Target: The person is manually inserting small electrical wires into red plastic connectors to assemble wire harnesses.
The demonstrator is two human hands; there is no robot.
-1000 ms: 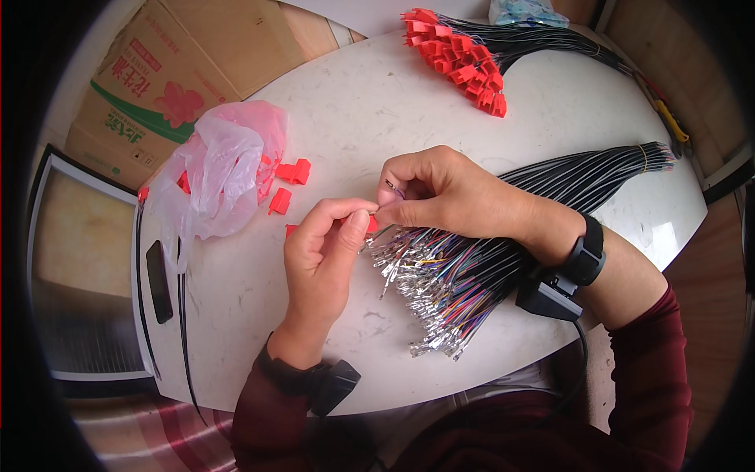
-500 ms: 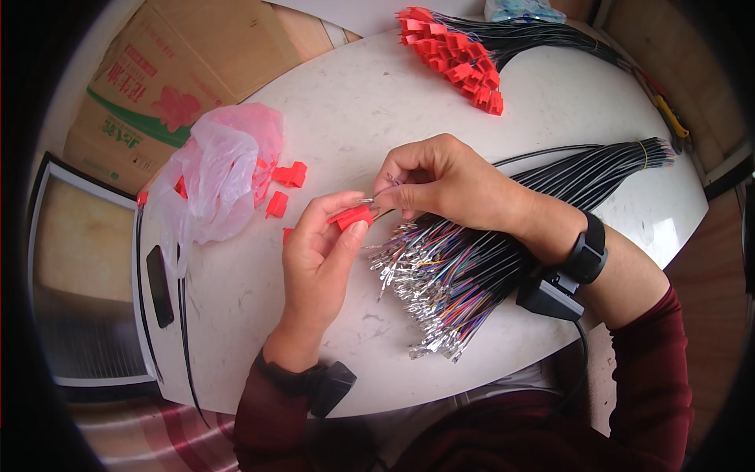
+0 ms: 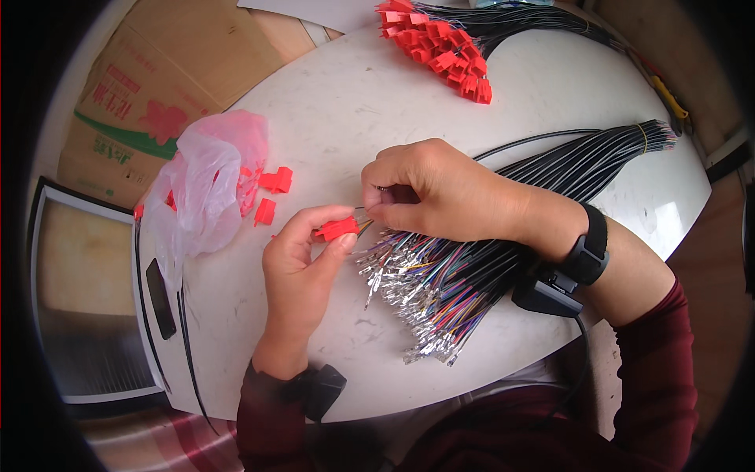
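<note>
Between thumb and forefinger, my left hand grips a red plastic connector housing. Thin coloured wires show at the housing's right end. My right hand is closed in a pinch just right of the housing, on a thin wire whose tip is hard to make out. Under and beyond my right wrist lies a bundle of black cables, with bare coloured wires and silver crimp terminals fanned out toward me.
At the far side rests a bundle of cables fitted with red housings. Loose red housings lie beside a pink plastic bag on the left. A dark phone-like object, a cardboard box and yellow-handled pliers sit around the white table.
The view has shifted slightly. My right hand has turned a little, and the metal terminal that showed between my hands is now mostly out of sight beside the housing.
</note>
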